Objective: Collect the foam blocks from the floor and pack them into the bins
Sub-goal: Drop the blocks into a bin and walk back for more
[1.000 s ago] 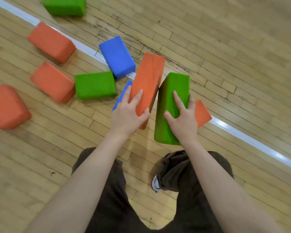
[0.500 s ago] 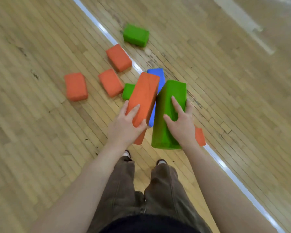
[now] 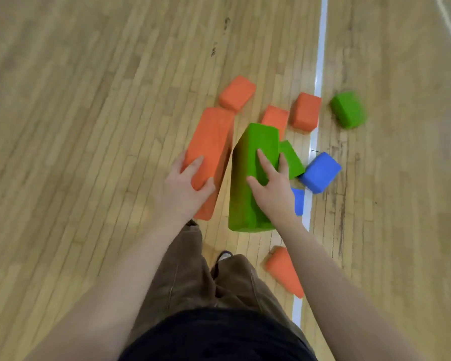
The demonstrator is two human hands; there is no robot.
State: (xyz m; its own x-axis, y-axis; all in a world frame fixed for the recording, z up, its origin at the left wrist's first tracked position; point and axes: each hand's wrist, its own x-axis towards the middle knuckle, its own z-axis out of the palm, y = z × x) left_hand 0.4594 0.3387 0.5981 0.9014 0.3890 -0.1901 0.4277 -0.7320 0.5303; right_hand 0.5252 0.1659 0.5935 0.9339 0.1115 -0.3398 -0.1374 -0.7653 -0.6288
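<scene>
- The left hand [image 3: 185,188] is clamped on the near end of a long orange foam block [image 3: 210,149], thumb on its inner side, fingers spread over its top face; the block is held above the floor.
- The right hand [image 3: 271,188] grips a long green foam block [image 3: 250,175] in the same one-handed way, just beside the orange one.
- Risk: each block is held by one end only, so the far end may sag or twist free while being carried, as foam gives under the fingers.
- Risk: the two held blocks stand close and could knock together.
- Risk: a loose orange foam block [image 3: 284,269] lies on the wooden gym floor [image 3: 89,126] near the person's feet, a tripping hazard.
- More blocks lie scattered far right by the white floor line [image 3: 319,61]; no bin is in view.
- No writing, brand or label can be read anywhere.
</scene>
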